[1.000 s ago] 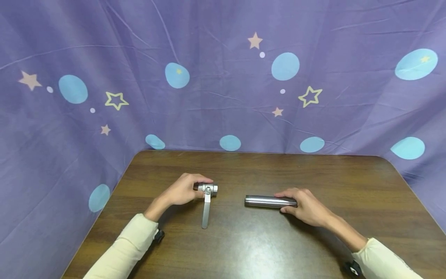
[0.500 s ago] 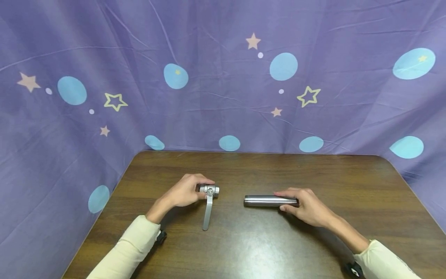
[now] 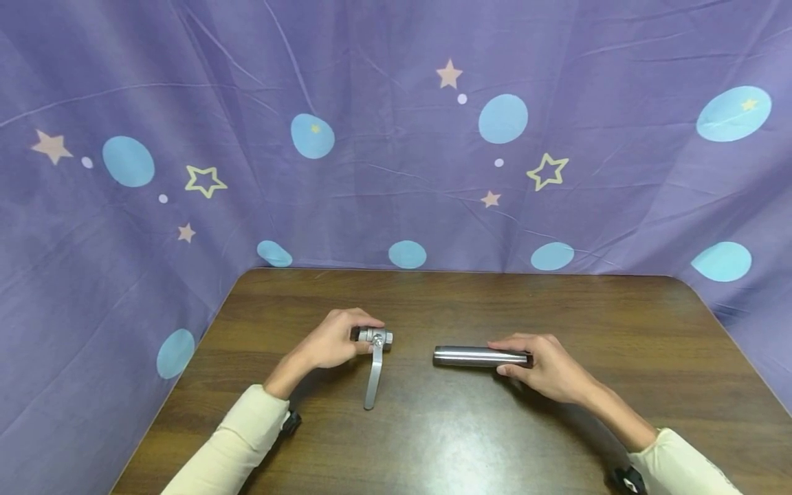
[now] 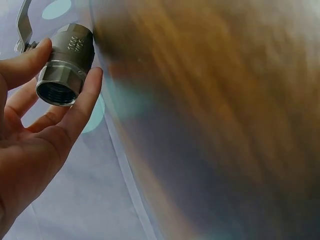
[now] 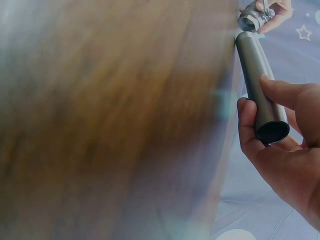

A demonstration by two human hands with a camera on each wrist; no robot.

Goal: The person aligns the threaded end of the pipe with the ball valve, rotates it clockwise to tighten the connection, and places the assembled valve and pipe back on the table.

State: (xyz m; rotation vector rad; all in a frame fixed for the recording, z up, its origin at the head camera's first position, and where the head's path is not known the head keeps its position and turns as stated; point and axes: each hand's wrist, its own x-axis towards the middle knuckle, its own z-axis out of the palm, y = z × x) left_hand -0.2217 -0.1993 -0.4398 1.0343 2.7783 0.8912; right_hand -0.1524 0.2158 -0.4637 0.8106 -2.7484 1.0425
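Note:
A silver ball valve [image 3: 382,338] with a long lever handle [image 3: 374,381] is gripped between the thumb and fingers of my left hand [image 3: 337,340]. Its threaded open end [image 4: 57,92] faces the wrist in the left wrist view, and raised markings show on its body. My right hand [image 3: 551,368] holds a smooth metal pipe [image 3: 470,356] near its right end, thumb on one side and fingers on the other. The pipe lies roughly level and points at the valve, with a gap between the two. In the right wrist view the pipe's near end [image 5: 272,131] looks dark and hollow.
Below the hands is a brown wood-grain table [image 3: 421,447] with a bright glare patch at the front. A purple curtain [image 3: 383,192] with stars and blue spots hangs behind the table and along its sides.
My left hand has shifted slightly to the right with the ball valve, narrowing the gap to the pipe. The right hand and the pipe have stayed almost in place.

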